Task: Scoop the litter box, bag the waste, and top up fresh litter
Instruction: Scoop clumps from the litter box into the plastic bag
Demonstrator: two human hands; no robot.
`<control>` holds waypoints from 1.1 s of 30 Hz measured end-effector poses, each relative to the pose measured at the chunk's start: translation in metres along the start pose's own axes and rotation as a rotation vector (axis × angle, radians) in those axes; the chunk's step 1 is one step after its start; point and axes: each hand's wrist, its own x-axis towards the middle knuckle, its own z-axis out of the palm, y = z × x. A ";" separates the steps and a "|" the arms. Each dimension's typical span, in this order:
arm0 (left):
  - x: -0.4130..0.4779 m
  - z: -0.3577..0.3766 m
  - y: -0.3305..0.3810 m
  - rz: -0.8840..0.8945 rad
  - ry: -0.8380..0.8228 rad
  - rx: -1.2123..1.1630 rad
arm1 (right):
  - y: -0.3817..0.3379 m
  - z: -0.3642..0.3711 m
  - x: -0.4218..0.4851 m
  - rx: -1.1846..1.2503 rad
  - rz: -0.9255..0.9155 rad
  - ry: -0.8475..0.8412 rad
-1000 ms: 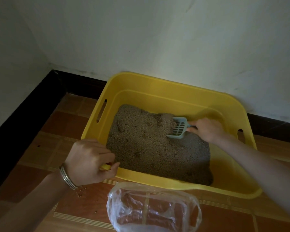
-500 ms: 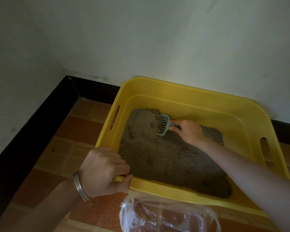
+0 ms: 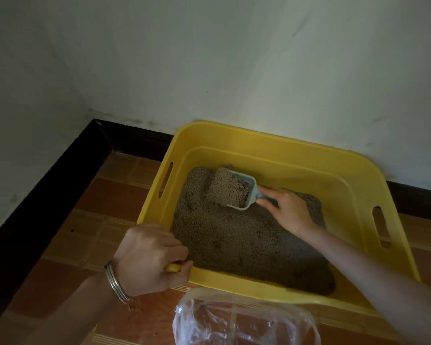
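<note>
Yellow litter box (image 3: 271,143), one: left hand (image 3: 149,257) grips its rim, right hand (image 3: 289,212) holds one scoop (image 3: 251,192) (heaped).

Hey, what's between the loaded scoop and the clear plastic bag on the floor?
Head view: from the scoop toward the plastic bag lie a stretch of litter, then the yellow litter box at its near wall.

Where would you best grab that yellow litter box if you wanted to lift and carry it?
By the two handle slots in the yellow litter box: the left slot and the right slot. Come in from outside each side wall, one hand per side, fingers hooked through under the rim. The slots sit in opposite walls, so the litter should probably stay level.
</note>
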 end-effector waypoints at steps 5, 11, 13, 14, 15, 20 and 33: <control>0.000 0.001 0.000 0.002 0.002 -0.012 | 0.007 -0.003 -0.013 0.013 0.005 -0.097; 0.000 0.001 0.000 0.002 0.006 -0.012 | 0.003 -0.002 -0.032 0.138 0.028 -0.089; 0.000 0.002 0.000 -0.002 0.009 -0.003 | 0.001 -0.006 -0.035 0.194 0.042 -0.087; 0.000 0.002 0.000 -0.004 0.012 0.000 | 0.001 -0.008 -0.036 0.216 0.047 -0.098; 0.000 0.002 0.000 -0.006 0.015 0.004 | 0.001 -0.011 -0.038 0.231 0.052 -0.103; -0.001 0.003 0.000 -0.005 0.024 0.004 | -0.003 -0.022 -0.050 0.286 0.035 -0.085; 0.001 0.002 0.003 -0.010 0.027 0.031 | -0.005 -0.042 -0.087 0.167 -0.015 -0.102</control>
